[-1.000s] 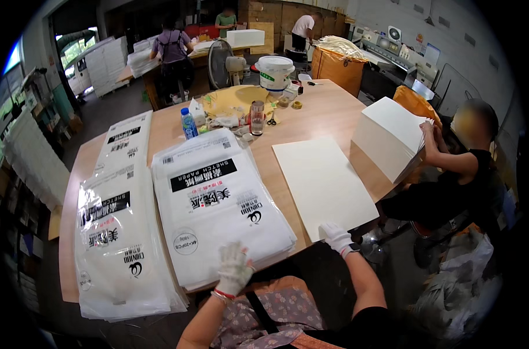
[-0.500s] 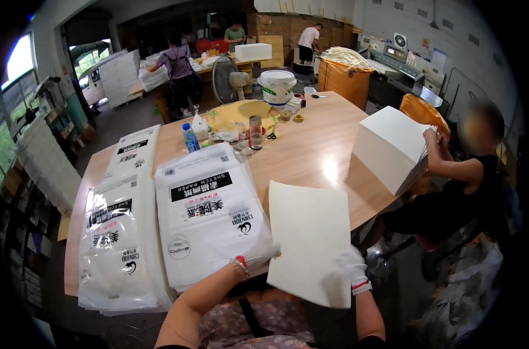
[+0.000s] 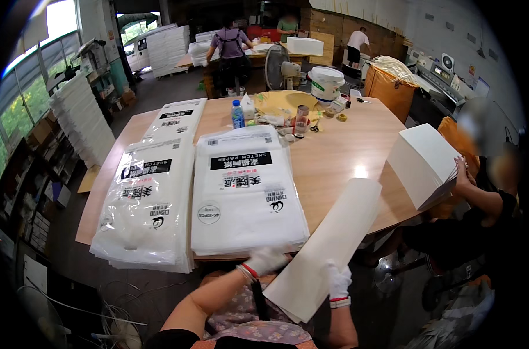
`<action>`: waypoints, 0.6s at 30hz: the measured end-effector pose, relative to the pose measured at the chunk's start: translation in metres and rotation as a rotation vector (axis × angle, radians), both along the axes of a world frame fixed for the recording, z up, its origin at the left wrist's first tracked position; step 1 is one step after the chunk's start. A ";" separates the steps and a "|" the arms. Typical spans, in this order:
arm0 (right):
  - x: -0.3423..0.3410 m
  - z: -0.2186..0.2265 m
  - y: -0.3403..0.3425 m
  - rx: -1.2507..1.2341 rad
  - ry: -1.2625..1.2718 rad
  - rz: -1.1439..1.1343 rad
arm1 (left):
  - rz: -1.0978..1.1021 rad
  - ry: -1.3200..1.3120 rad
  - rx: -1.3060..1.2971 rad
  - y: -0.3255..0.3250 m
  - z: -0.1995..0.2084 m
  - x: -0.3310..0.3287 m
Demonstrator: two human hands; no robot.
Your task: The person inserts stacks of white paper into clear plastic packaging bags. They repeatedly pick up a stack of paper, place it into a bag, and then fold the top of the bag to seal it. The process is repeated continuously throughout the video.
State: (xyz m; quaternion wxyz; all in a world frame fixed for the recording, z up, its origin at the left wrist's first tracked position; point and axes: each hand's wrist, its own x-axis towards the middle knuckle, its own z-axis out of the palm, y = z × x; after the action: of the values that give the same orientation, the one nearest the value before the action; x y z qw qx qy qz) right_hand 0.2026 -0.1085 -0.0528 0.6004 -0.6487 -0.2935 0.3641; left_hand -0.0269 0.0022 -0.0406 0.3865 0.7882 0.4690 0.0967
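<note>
Pale wood first: the table [image 3: 331,154] spreads ahead of my fingers, with the pile of printed plastic packs [image 3: 250,200] straight beyond my left ones. Now the cream paper [image 3: 328,244], bowed and slanting up between my hands, far end out over the tabletop! Light, I'd judge, springy rather than stiff, smooth enough to slip through gloved fingertips, quick to crease; hold it gently by both long edges. Right hand [image 3: 338,282]: fingers closed on its right edge, toward the near end. Left hand [image 3: 267,260]: blurred, fingertips by its left edge; gripping or just beside, I can't tell.
</note>
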 end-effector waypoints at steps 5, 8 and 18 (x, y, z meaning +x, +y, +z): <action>0.000 0.077 -0.019 0.072 -0.094 0.163 | 0.316 0.222 0.507 0.052 -0.041 -0.114; 0.002 0.108 -0.035 0.111 -0.317 0.263 | 0.300 0.013 0.215 0.073 -0.024 -0.110; -0.049 0.137 -0.040 -0.139 -1.388 0.789 | 0.434 -0.843 -0.344 0.146 -0.064 -0.125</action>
State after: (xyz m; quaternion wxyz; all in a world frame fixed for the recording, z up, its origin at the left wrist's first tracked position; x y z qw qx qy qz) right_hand 0.1537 -0.1482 0.0838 0.0662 -0.6114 -0.7844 0.0806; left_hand -0.1523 0.1483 -0.1049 0.6377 0.4897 0.4345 0.4060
